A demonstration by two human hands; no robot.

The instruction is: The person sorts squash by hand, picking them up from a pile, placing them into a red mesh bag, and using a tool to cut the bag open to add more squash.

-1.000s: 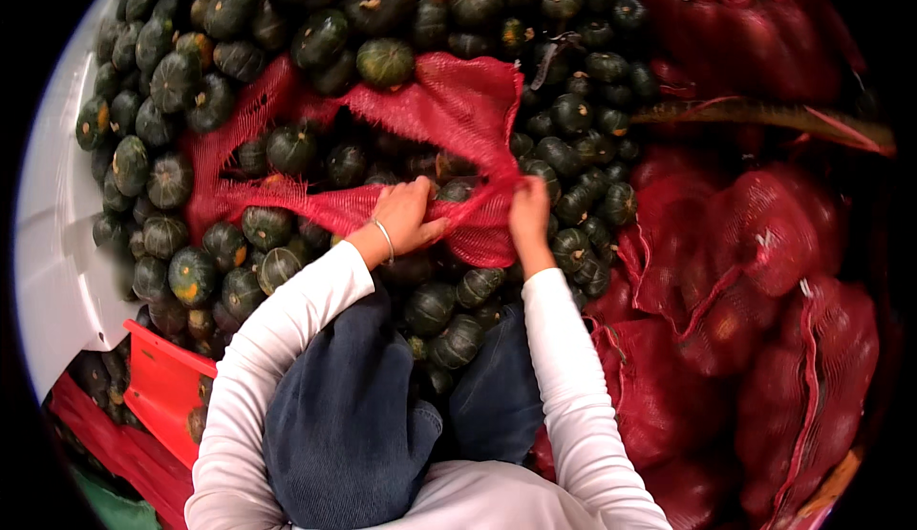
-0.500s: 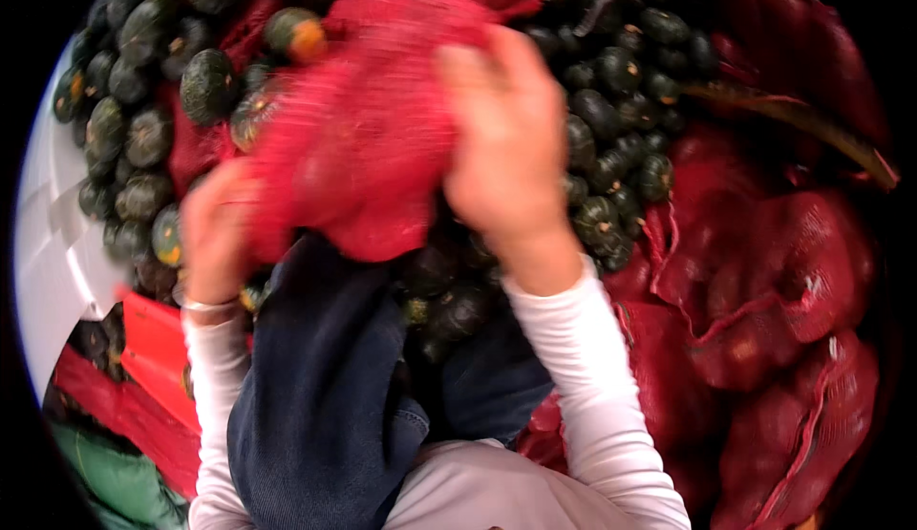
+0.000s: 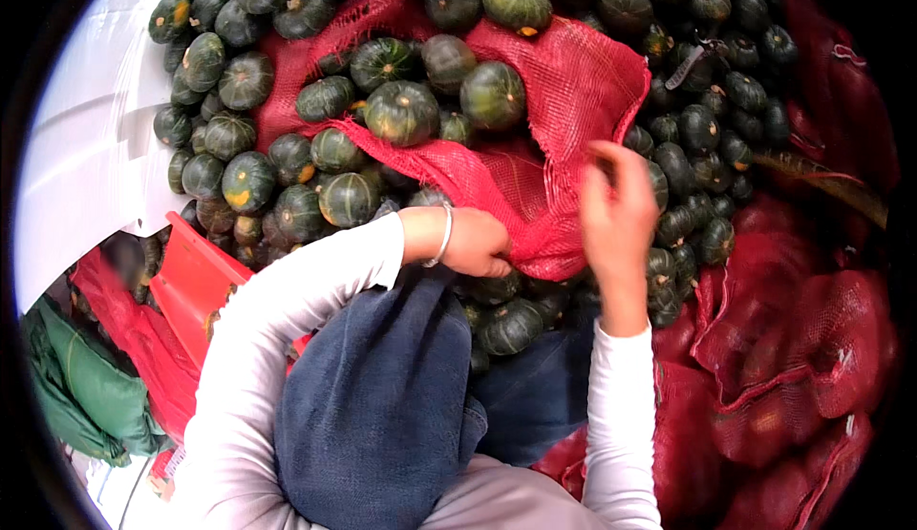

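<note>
A red mesh bag (image 3: pixel 592 76) lies slack across a heap of small dark green squashes (image 3: pixel 246 79). Several squashes, among them a round squash (image 3: pixel 402 113), rest over its spread folds. My left hand (image 3: pixel 466 242), with a white band at the wrist, is closed on the bag's near edge, just past my knee. At the bag's right edge is my right hand (image 3: pixel 619 210), its fingers bent around the mesh; the fingertips are partly hidden.
Filled red mesh sacks (image 3: pixel 802 339) are piled on the right. To the left are a red plastic piece (image 3: pixel 196 282), green sacks (image 3: pixel 91 372) and a white sheet (image 3: pixel 95 138). My jeans-covered knee (image 3: pixel 382 377) rises between my arms.
The red bag, held up and blurred earlier, now lies lower and farther right across the squashes. Both hands have moved right, the left one coming in close to the right.
</note>
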